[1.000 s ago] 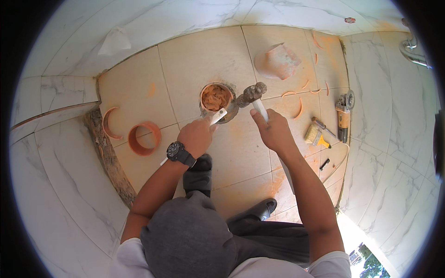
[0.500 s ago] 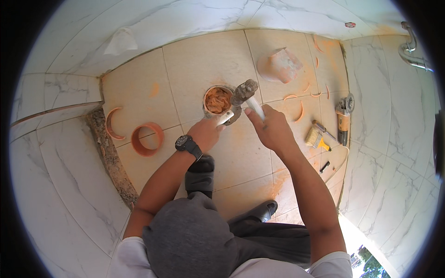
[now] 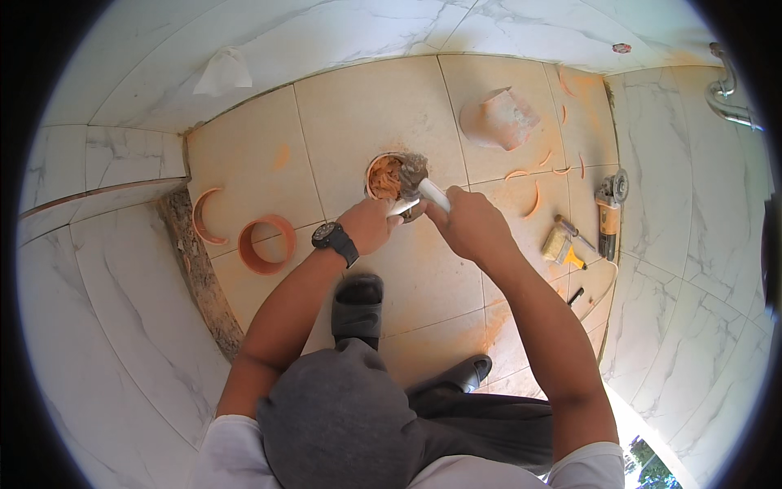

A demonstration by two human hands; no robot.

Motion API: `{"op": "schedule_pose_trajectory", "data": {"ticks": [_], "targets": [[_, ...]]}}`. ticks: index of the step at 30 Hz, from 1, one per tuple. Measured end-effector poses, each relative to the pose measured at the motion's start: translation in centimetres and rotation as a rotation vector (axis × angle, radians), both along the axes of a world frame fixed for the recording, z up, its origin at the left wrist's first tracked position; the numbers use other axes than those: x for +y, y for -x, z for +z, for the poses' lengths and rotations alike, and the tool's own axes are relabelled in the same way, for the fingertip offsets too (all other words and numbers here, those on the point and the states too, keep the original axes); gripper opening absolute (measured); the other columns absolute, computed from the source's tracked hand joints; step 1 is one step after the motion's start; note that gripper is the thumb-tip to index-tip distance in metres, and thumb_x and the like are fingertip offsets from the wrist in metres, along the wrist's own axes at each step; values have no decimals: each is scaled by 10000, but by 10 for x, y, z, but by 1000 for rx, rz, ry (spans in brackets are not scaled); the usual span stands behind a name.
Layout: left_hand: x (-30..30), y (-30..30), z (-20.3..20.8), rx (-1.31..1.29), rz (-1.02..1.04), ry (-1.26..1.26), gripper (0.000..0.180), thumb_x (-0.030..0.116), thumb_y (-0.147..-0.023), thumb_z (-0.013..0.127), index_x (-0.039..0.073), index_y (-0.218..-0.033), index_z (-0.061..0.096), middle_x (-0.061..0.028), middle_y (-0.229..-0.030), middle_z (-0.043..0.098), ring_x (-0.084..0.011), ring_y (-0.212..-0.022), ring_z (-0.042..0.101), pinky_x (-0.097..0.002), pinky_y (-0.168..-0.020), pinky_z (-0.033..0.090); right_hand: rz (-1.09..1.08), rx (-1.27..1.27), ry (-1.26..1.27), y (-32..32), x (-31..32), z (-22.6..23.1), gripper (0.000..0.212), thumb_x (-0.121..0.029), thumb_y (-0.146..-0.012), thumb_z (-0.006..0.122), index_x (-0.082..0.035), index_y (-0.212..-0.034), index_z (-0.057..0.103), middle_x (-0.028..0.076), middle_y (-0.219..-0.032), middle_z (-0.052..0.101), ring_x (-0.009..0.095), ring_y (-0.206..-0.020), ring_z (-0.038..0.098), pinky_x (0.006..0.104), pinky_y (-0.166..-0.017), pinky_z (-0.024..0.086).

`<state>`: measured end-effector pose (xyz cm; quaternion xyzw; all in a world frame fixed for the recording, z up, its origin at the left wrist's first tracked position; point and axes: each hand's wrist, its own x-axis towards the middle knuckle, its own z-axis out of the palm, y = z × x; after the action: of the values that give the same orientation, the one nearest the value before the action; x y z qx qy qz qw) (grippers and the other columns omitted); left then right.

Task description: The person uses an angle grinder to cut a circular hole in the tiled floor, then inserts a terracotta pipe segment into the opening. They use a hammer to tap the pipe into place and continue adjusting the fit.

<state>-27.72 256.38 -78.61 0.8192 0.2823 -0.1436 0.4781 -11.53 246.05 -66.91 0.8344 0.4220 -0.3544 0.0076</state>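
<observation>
Small tiled room. Far wall (image 3: 350,37), left wall (image 3: 114,326) and right wall (image 3: 652,187) — white marble-look tile, grey veins. Floor (image 3: 423,293): large beige tiles, dark joints, orange dust patches (image 3: 498,319). Rough unfinished strip (image 3: 202,285) along floor's left edge. Chrome pipe (image 3: 725,98) upper right. Bright daylight at lower-right opening (image 3: 626,411) — green foliage (image 3: 656,473) outside. Dark object at far right edge, unclear.

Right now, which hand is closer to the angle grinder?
Right. The right hand is left of the angle grinder; the left hand is farther left, on the right hand's other side.
</observation>
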Motion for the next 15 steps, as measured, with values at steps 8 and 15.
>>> {"op": "schedule_pose_trajectory", "data": {"ticks": [8,15], "targets": [[-5,-3,1,33,-23,-47,357,301,-981,589,-11,-1153,619,-248,-949,688,-435,-933,659,-509,-822,510,-46,3,37,-2,-5,-2,538,-517,-1005,542,16,-1012,619,243,-829,695,426,-811,696,510,-730,545],[-11,-3,20,85,12,-151,376,324,-985,596,15,-1200,622,-243,-940,704,-424,-896,680,-519,-792,531,-220,63,-3,-6,-25,-5,570,-546,-1002,539,19,-989,608,255,-819,692,438,-788,695,522,-698,533]]}}
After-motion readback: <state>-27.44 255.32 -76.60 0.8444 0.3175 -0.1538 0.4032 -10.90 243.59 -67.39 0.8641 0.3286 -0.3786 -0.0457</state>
